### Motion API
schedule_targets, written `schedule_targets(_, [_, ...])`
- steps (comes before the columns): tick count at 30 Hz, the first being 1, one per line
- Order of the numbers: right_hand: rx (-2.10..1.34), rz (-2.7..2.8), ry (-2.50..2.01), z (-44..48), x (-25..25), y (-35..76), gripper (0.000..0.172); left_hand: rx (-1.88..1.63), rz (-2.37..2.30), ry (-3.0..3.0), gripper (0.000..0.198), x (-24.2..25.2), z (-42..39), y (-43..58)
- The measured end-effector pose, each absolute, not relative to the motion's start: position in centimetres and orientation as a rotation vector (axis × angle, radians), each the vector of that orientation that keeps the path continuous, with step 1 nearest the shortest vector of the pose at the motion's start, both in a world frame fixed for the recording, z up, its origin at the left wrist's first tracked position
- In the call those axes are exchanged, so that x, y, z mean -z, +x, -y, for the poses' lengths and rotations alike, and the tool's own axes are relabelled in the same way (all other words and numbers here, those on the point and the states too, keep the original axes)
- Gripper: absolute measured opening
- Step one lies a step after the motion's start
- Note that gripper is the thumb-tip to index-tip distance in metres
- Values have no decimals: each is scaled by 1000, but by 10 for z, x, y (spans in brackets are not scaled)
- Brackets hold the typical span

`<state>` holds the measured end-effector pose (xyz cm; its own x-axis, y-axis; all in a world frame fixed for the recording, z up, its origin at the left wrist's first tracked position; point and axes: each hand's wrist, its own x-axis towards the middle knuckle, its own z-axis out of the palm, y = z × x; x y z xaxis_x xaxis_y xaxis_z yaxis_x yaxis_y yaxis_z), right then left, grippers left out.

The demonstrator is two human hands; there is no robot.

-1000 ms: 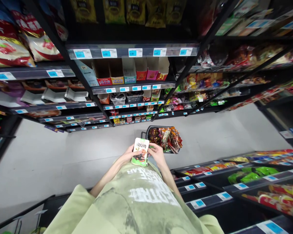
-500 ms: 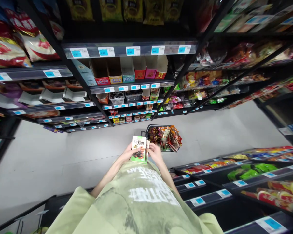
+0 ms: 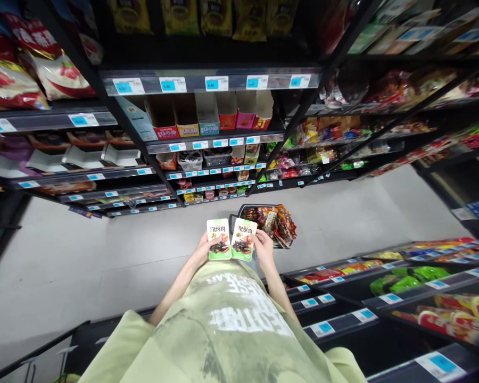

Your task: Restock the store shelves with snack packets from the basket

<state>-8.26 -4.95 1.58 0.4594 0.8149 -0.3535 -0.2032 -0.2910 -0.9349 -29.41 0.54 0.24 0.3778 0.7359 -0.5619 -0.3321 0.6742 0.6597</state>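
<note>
In front of my chest I hold two flat green-and-white snack packets side by side. My left hand [image 3: 203, 251] grips the left packet [image 3: 219, 239] from its outer edge. My right hand [image 3: 263, 249] grips the right packet [image 3: 243, 239] the same way. Both packets face up, their printed fronts towards me, and their inner edges nearly touch. Just beyond them on the floor stands a black shopping basket [image 3: 239, 211] heaped with red and orange snack bags.
Black shelving [image 3: 207, 85] with blue price tags fills the far side of the aisle, stocked with boxes and bags. More shelves of packets [image 3: 407, 284] run along my right. Pale grey floor [image 3: 83, 250] stretches to the left.
The stacked packets in both hands have been parted: one now sits in each hand, side by side, and they are held slightly higher.
</note>
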Motion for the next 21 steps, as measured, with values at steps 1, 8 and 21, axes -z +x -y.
schedule_targets(1, [-1108, 564, -1550, 50, -15, -84, 36, -717, -951, 493, 64, -3, -5, -294])
schedule_targets(8, [-1138, 559, -1520, 50, -14, -90, 41, -723, -964, 472, 59, -3, -7, -295])
schedule_targets(21, [-1160, 496, -1508, 49, -13, -92, 38, -719, -859, 445, 51, -7, -5, -293])
